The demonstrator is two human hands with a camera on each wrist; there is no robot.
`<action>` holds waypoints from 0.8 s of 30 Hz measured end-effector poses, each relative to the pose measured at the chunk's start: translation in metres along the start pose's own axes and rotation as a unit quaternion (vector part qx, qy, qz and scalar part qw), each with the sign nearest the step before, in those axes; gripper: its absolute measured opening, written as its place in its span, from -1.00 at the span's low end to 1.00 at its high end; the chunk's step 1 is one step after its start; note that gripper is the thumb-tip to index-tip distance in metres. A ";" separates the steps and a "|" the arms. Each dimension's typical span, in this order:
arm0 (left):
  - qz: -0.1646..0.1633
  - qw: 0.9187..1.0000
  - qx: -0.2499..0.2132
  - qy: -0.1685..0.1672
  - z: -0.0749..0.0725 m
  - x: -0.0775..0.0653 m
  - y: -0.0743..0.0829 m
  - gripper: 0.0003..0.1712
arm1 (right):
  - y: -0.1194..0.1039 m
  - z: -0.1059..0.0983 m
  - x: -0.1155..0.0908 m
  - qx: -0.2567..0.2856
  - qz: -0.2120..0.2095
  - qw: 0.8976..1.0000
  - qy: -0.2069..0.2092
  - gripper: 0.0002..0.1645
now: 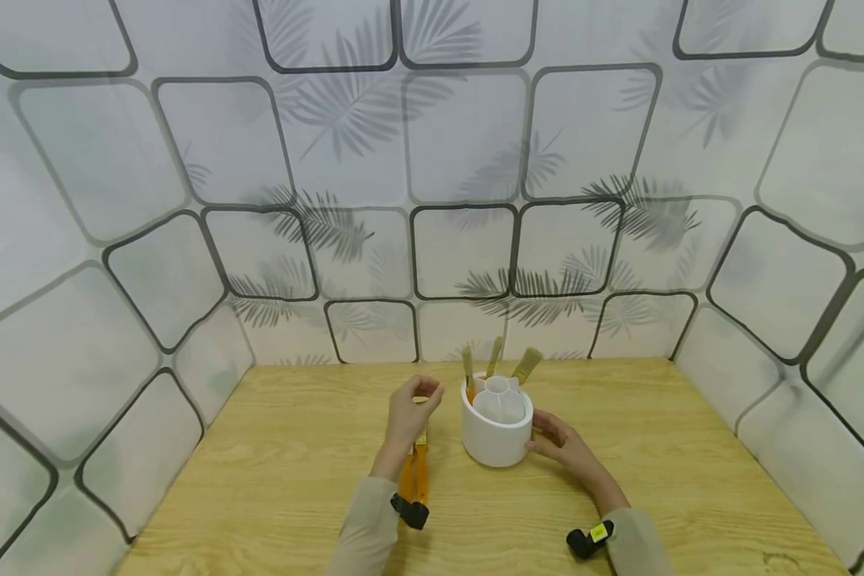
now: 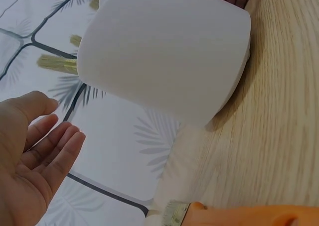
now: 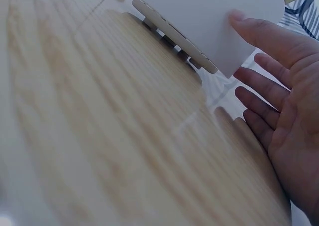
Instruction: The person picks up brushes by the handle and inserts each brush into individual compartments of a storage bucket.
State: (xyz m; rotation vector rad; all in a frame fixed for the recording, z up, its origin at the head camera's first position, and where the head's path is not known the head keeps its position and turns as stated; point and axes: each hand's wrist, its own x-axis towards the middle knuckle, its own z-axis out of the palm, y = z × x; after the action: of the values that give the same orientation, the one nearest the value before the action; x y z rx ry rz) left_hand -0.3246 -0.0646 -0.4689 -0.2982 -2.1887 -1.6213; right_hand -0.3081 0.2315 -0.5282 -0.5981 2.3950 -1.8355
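A white round brush holder (image 1: pixel 495 444) with inner compartments stands on the table, and paintbrushes (image 1: pixel 528 365) stick out of it bristles up. To its left, my left hand (image 1: pixel 410 410) hovers with fingers loosely bent and nothing between them; the left wrist view shows the same hand (image 2: pixel 42 151) apart from the holder. My right hand (image 1: pixel 565 452) touches the holder's right side. In the right wrist view its thumb (image 3: pixel 264 34) lies on the white wall and a fingertip meets the lower edge. Orange-handled paintbrushes (image 1: pixel 421 472) lie beside my left forearm, partly hidden by it.
The wooden table (image 1: pixel 295 464) runs back to a patterned cloth wall (image 1: pixel 360 256), with more of this cloth along both sides. A small black camera (image 1: pixel 412 512) sits on my left wrist and another camera (image 1: pixel 583 544) on my right.
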 end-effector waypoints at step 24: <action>-0.013 0.999 0.035 0.012 -0.026 -0.011 -0.022 -0.90 | 0.000 0.000 0.000 -0.012 -0.007 1.000 0.005 -0.34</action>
State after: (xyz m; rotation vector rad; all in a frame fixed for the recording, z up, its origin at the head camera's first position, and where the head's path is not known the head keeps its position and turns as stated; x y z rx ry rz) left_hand -0.3181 -0.0952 -0.4862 -0.2294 -2.2343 -1.5486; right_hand -0.3081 0.2316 -0.5277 -0.6124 2.4293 -1.8209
